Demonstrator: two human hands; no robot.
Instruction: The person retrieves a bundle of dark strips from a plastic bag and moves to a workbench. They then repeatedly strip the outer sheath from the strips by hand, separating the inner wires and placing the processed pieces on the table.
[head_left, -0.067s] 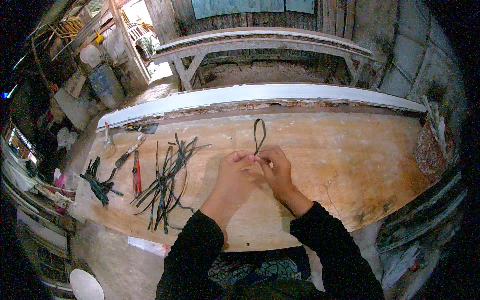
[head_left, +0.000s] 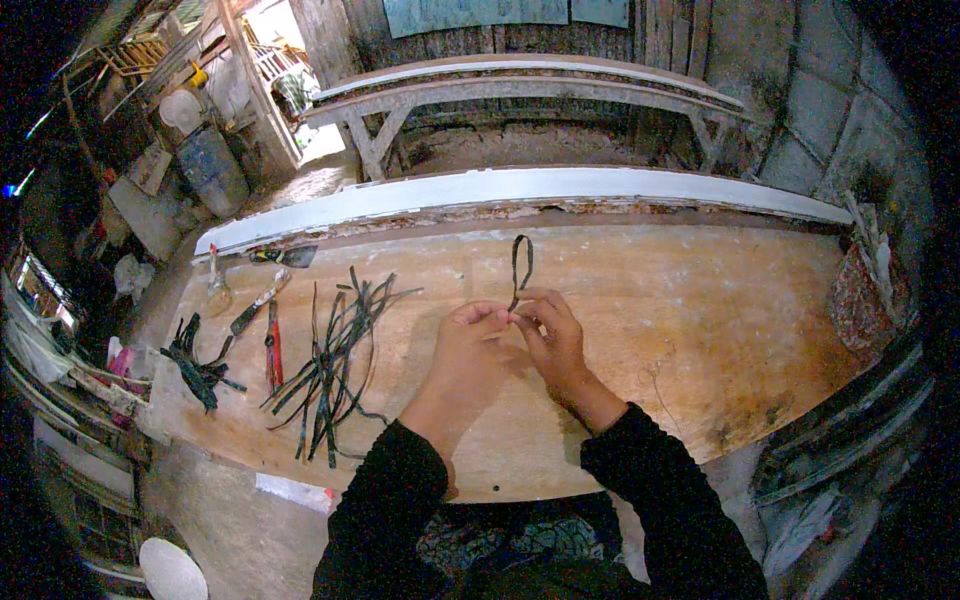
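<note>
A thin dark strip (head_left: 515,277) is bent into a narrow upright loop above my fingertips. Its lower ends are pinched between my left hand (head_left: 465,350) and my right hand (head_left: 555,340), which meet over the middle of the wooden board. Both hands are closed, and the fingers partly hide where the strip's ends cross. To the left of my left hand lies a loose, crisscrossed pile of similar dark strips (head_left: 338,365). A denser bundle of short dark strips (head_left: 197,366) rests near the board's left edge.
On the board (head_left: 640,300) a red-handled tool (head_left: 274,350), a dark-handled knife (head_left: 246,318), a brush (head_left: 218,292) and a dark-bladed scraper (head_left: 296,257) lie at left. A white-topped beam (head_left: 520,185) runs along the far edge. A speckled bag (head_left: 865,310) stands at right.
The top of the loop has shifted slightly right and the loop looks a little narrower. My right fingers have moved a touch; the left hand stays in place.
</note>
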